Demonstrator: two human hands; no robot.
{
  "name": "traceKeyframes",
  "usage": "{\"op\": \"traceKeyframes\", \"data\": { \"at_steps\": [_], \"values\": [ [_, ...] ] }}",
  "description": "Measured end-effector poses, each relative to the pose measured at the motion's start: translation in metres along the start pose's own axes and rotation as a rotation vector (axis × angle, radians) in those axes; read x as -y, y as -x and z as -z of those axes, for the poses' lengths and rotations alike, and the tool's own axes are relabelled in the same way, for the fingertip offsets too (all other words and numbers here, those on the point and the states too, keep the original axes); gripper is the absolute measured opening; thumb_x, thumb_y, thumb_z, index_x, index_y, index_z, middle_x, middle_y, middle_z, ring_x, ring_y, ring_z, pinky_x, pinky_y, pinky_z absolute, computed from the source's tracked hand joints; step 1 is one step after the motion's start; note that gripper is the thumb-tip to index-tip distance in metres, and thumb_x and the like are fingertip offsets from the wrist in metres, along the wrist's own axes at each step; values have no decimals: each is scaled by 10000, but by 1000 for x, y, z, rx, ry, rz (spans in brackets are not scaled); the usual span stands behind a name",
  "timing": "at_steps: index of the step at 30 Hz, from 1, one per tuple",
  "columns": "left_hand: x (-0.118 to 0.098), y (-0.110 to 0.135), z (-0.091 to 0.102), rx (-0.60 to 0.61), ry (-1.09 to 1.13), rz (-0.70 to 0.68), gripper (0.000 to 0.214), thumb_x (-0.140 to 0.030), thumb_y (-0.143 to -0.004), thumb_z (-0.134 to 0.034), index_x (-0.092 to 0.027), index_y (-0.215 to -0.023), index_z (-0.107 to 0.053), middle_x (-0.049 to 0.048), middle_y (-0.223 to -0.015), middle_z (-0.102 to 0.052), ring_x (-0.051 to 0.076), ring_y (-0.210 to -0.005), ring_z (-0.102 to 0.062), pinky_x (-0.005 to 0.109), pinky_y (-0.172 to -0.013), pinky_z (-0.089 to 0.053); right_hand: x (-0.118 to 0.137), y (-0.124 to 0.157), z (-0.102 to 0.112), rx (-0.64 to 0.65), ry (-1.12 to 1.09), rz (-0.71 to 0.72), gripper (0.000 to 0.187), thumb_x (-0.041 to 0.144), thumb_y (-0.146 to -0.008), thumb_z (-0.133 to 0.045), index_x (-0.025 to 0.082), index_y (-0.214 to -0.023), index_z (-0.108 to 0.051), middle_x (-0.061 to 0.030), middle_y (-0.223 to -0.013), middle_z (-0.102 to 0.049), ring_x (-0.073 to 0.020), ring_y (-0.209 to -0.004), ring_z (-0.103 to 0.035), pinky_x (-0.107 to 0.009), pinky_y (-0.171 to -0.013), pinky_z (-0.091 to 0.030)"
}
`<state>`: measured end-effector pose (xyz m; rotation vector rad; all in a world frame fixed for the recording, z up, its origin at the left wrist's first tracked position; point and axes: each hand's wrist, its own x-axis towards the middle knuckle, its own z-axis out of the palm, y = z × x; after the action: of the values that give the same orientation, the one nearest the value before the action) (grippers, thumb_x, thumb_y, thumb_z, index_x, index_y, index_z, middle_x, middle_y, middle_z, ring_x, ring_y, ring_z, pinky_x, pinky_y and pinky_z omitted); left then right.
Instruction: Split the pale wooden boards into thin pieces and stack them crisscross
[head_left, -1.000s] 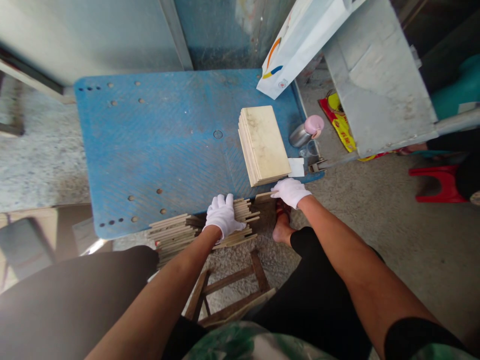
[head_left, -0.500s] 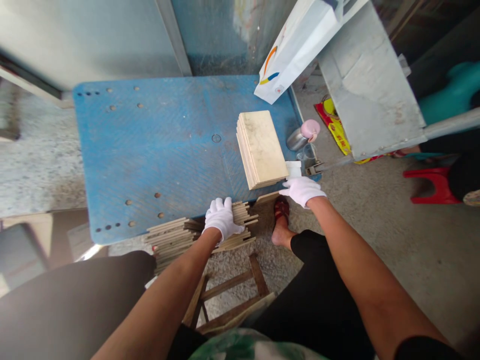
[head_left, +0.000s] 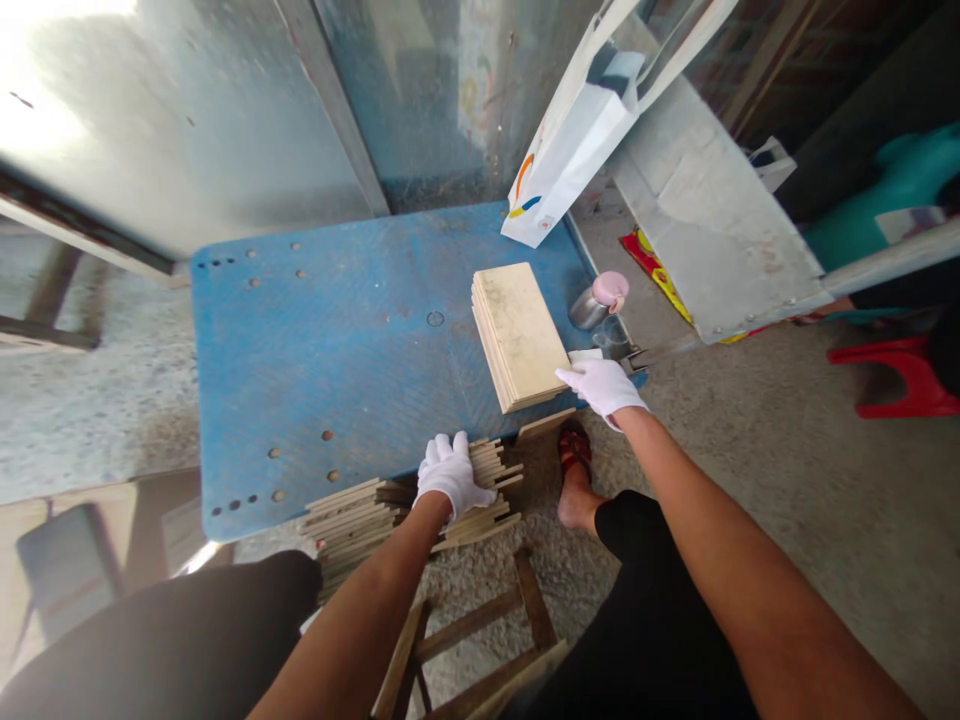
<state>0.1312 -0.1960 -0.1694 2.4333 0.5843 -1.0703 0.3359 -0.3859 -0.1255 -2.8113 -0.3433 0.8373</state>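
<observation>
Bumping the board stack (head_left: 521, 330) on the table's (head_left: 315, 340) right side could skew it, since the right hand (head_left: 600, 388) is right at it (can't tell if it's gripping), left hand (head_left: 448, 475) spread open over boards (head_left: 491, 465) along the table's front edge.

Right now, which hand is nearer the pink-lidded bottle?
Right: the right hand is just this side of the bottle; the left hand is farther left, on the thin boards.

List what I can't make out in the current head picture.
All in the head view:
Lower boards: partly covered by the left hand.
Right hand: whether it grips the stacked boards; it hides its own palm side.
Yellow-red packet: partly behind the gray panel.
Red stool: cut off by the right edge.
</observation>
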Motion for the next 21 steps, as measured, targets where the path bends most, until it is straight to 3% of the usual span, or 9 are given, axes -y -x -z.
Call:
{"op": "traceKeyframes", "data": {
  "at_steps": [4, 12, 15, 21],
  "values": [
    [1, -2, -2, 3, 1, 9, 1264, -542, -445, -772, -122, -1497, -211, 251, -1551, -172, 443, -1444, -132, 476, -1134, -232, 3, -2, 2, -11, -158, -85, 473, 600, -838, -528, 193, -911, -758, -69, -854, -738, -201, -843, -672, -244, -683, -464],
    [2, -2, -2, 1, 17, -7, 1259, -558, -430, -773, -128, -1486, -239, 242, -1525, -207, 438, -1429, -160, 460, -1124, -241, 16, -1, 5, -26, 25, -50, 411, 544, -850, -556, 188, -877, -761, -70, -873, -728, -183, -827, -642, -238, -635, -397],
    [2, -2, -1, -8, 21, -13, 1255, -558, -425, -772, -125, -1481, -251, 240, -1509, -229, 434, -1420, -183, 451, -1117, -248, 17, -1, 4, -19, 47, -61, 394, 524, -846, -575, 177, -838, -761, -62, -813, -718, -171, -766, -631, -240, -591, -374],
    [-3, 7, 6, -32, -42, -3, 1173, -565, -466, -759, -128, -1457, -306, 246, -1500, -286, 438, -1399, -230, 513, -1099, -233, 18, 2, 4, -26, 16, -63, 365, 492, -854, -583, 183, -923, -766, -63, -872, -726, -179, -827, -643, -231, -609, -387]
  ]
}}
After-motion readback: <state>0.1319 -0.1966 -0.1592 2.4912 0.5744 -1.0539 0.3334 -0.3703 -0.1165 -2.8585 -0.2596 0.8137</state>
